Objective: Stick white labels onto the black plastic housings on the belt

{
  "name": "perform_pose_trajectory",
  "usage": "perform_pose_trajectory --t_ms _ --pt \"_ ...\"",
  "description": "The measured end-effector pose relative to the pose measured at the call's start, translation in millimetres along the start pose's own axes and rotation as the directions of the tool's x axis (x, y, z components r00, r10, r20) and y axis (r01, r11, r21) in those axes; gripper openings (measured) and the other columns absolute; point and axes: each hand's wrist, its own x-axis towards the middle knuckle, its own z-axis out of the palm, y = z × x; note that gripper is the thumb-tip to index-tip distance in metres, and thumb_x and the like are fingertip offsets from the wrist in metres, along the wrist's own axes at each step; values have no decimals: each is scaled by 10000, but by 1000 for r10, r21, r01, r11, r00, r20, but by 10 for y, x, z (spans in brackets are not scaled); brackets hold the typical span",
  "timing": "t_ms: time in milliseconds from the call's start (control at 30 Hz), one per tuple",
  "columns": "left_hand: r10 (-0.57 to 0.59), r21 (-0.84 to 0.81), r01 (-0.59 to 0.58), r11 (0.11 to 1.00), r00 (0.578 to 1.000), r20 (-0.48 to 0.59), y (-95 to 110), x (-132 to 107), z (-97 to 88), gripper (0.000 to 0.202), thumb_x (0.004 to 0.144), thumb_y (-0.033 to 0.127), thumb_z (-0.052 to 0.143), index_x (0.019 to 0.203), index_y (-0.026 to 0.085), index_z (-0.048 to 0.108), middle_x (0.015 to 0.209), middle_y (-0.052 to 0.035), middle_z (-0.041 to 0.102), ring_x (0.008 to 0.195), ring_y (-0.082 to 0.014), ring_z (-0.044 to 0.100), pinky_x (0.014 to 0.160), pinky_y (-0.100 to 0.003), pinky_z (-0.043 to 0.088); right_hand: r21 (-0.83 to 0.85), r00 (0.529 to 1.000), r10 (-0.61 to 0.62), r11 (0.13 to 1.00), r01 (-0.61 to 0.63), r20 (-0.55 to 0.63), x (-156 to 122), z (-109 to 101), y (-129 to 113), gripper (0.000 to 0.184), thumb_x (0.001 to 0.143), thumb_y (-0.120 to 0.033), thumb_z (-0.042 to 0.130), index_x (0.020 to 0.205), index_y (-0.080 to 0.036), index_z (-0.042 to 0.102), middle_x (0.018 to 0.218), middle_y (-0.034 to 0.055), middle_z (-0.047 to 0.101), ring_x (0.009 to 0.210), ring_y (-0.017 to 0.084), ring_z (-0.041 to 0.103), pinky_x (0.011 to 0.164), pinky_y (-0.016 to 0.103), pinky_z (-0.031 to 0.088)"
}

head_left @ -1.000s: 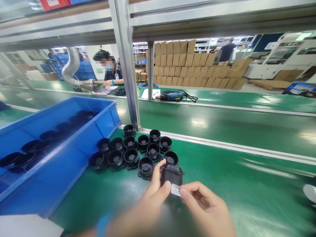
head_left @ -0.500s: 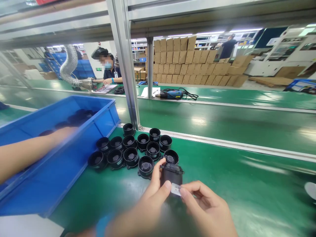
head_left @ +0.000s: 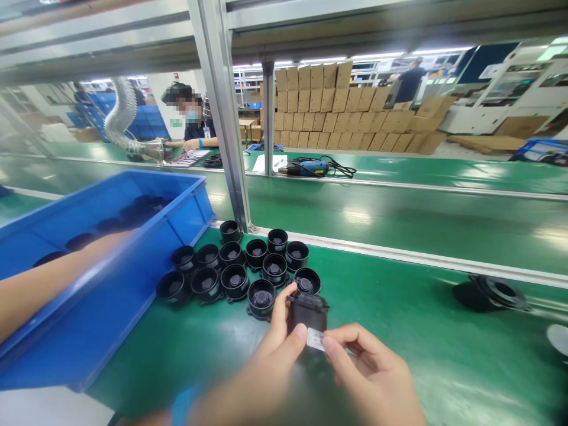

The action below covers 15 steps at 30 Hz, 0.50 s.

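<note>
My left hand [head_left: 266,367] is closed around a black round plastic housing [head_left: 307,312], held just above the green table. My right hand [head_left: 373,378] pinches a small white label [head_left: 316,339] against the housing's lower side with thumb and forefinger. Just beyond the hands, several similar black cup-shaped housings [head_left: 235,272] stand open side up in a tight cluster on the green surface.
A blue bin [head_left: 102,307] holding more black parts sits at the left; another person's forearm [head_left: 44,287] reaches into it. A black housing [head_left: 492,293] lies at the right. An aluminium post [head_left: 222,130] rises behind the cluster. Far off are a blue tool [head_left: 306,168] and a seated person.
Another person's arm came in from the left and reaches into the blue bin. A black housing has appeared at the right. My hands have stayed on the housing and label.
</note>
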Motion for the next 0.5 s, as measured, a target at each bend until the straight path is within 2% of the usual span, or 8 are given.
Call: perform_pose_trajectory --t_ms 133,267,367,500 --pt "-11 11 11 1000 1000 -2 29 9 14 619 1003 494 445 1529 340 159 1459 -48 441 1276 -222 466 1135 -378 276 10 1000 10 1000 -10 10 -6 -6 11 358 742 -557 761 690 -209 691 583 -20 532 541 110 409 553 204 427" --pt "-14 27 14 1000 1000 -4 81 28 54 698 967 507 515 1521 315 138 1492 -77 383 1317 -244 416 1151 -399 287 26 999 22 999 -22 26 1 -6 19 365 740 -552 771 697 -199 689 655 3 599 567 111 449 526 194 398" --pt "-10 45 11 999 1000 -13 97 47 63 733 948 489 552 1515 296 131 1512 -101 348 1334 -258 401 1155 -411 297 26 1000 16 1000 -16 25 8 9 -1 362 747 -554 766 695 -204 692 662 11 615 591 123 483 532 190 416" --pt "22 50 -19 999 999 -48 82 36 76 753 935 468 562 1522 244 146 1490 -147 389 1343 -291 422 1157 -442 305 -16 998 -42 999 43 53 -17 -36 82 341 741 -571 760 714 -236 707 689 13 654 653 154 576 615 196 498"
